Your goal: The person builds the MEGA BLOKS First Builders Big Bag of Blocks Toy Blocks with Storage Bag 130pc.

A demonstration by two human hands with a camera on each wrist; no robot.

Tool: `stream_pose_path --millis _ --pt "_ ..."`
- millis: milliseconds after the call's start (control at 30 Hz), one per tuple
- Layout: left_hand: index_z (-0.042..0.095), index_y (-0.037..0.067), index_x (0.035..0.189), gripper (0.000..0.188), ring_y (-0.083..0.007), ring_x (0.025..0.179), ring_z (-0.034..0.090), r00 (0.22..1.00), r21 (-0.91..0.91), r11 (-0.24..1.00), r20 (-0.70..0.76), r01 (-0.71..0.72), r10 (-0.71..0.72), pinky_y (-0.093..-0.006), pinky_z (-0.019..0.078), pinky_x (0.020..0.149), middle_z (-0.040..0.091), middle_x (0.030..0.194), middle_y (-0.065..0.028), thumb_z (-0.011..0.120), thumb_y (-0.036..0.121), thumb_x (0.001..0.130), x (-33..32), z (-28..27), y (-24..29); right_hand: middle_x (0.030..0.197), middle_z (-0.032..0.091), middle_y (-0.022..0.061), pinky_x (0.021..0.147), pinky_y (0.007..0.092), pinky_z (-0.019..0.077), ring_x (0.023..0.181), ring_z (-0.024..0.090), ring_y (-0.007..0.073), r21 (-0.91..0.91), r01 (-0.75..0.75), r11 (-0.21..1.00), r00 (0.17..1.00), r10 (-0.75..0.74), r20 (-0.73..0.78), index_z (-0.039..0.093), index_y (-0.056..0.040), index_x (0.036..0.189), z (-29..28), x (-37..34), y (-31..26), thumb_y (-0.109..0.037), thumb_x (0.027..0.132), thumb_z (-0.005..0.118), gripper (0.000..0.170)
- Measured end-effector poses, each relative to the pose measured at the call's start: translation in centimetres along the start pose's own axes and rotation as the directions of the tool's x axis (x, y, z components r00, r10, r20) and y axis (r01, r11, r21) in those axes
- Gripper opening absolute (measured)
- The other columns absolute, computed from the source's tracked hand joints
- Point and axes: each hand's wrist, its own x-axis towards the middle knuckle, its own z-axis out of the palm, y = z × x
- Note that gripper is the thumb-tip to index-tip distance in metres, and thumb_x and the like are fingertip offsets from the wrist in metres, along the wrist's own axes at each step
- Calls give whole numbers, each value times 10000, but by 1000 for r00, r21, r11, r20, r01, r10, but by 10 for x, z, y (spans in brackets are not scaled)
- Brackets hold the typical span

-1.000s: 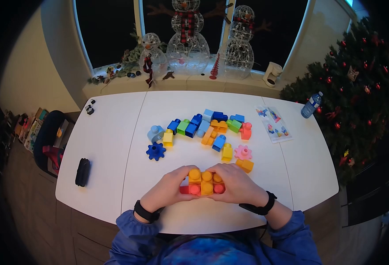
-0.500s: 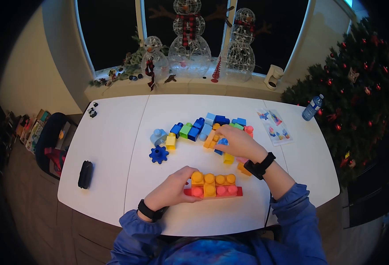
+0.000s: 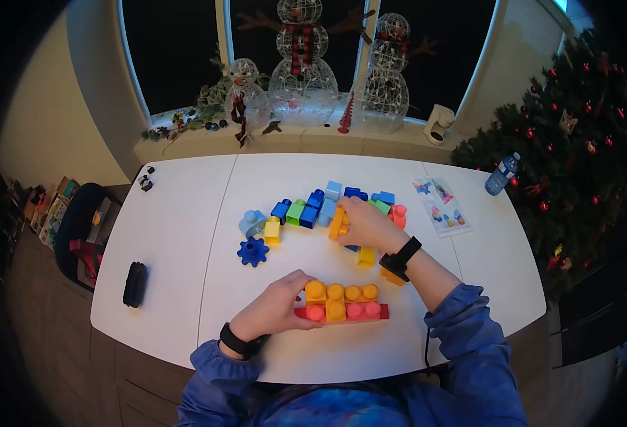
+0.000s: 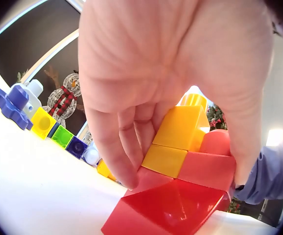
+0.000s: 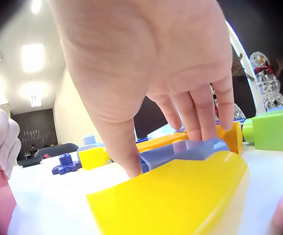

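Observation:
My left hand (image 3: 276, 304) grips the left end of a stack of toy building blocks near the table's front; its thumb is on the near side and its fingers on the far side. Red blocks (image 4: 206, 169) form the bottom, with yellow-orange blocks (image 3: 336, 302) fitted on them. My right hand (image 3: 372, 224) is over the loose blocks, thumb and fingers pinching an orange block (image 3: 337, 223). In the right wrist view a blue block (image 5: 180, 152) lies by the thumb, and a yellow block (image 5: 175, 193) stands closest to the camera.
Several loose blocks lie across the table's middle, including a dark blue gear-shaped piece (image 3: 253, 251), a yellow block (image 3: 272, 231) and a green block (image 3: 295, 212). A picture sheet (image 3: 443, 206) and a water bottle (image 3: 503, 174) are at right. A black case (image 3: 134, 285) lies at left.
My right hand has left the stack and reached forward to the loose blocks, where it takes hold of the orange block. My left hand stays on the stack.

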Motion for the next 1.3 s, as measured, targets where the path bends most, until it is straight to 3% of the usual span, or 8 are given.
stream_pose_path --millis 167,267,433,633,767,933,1133,1300 --pt "605 0 1238 688 -343 1020 659 1000 -28 1000 -4 5 -5 -385 594 849 621 1114 -178 957 227 692 1 1 -2 1181 556 158 897 379 544 1045 620 315 235 44 971 998 -34 -46 613 -8 1262 -51 -26 -31 -179 690 852 643" --pt "616 0 1213 677 -338 996 656 1000 -20 1000 -18 -1 1 -379 580 858 626 1081 -171 963 236 683 2 -1 1 1142 553 121 868 328 542 990 611 257 342 40 939 995 -67 67 649 -14 1274 -77 -59 -58 -164 688 857 640" --pt "625 5 1180 653 -327 964 646 1000 -5 1000 -3 18 -18 -363 548 876 632 1061 -160 968 241 677 2 0 1 1148 565 95 849 305 533 974 612 207 320 -1 947 955 -95 282 649 -6 1307 -91 -100 -83 -169 706 887 667" --pt "621 6 1185 661 -329 982 647 1000 -27 999 -11 28 -28 -364 545 892 634 1068 -159 970 240 675 1 1 3 1157 598 129 854 330 551 990 646 251 186 -1 982 927 -69 369 643 2 1332 -74 -114 -98 -227 747 905 681" --pt "534 28 1382 796 -369 1104 654 996 19 998 57 64 -65 -378 560 959 627 1238 -192 937 177 711 0 -2 5 1169 613 156 868 355 553 1021 655 299 185 39 982 950 -94 298 637 11 1338 -61 -115 -99 -237 747 915 699" --pt "585 14 1268 721 -341 1034 654 1000 -15 1000 4 26 -26 -376 553 927 633 1151 -172 960 222 689 2 1 1 1183 623 163 887 386 551 1041 650 338 170 47 984 955 -94 282 649 9 1326 -56 -117 -98 -263 738 930 706" --pt "604 4 1219 671 -313 1010 656 1000 -57 998 -13 27 -28 -360 573 888 632 1127 -160 962 221 695 1 3 1 1171 650 128 825 323 549 957 664 236 325 130 937 929 -229 289 676 -6 1299 -63 -103 -81 -329 759 932 679" --pt "586 5 1267 689 -315 1044 657 1000 -22 999 11 28 -28 -376 595 902 623 1159 -164 949 207 717 0 0 1 1037 682 110 748 310 537 844 664 212 308 -47 950 990 3 142 720 -6 1183 -69 -71 -46 -360 812 889 540"
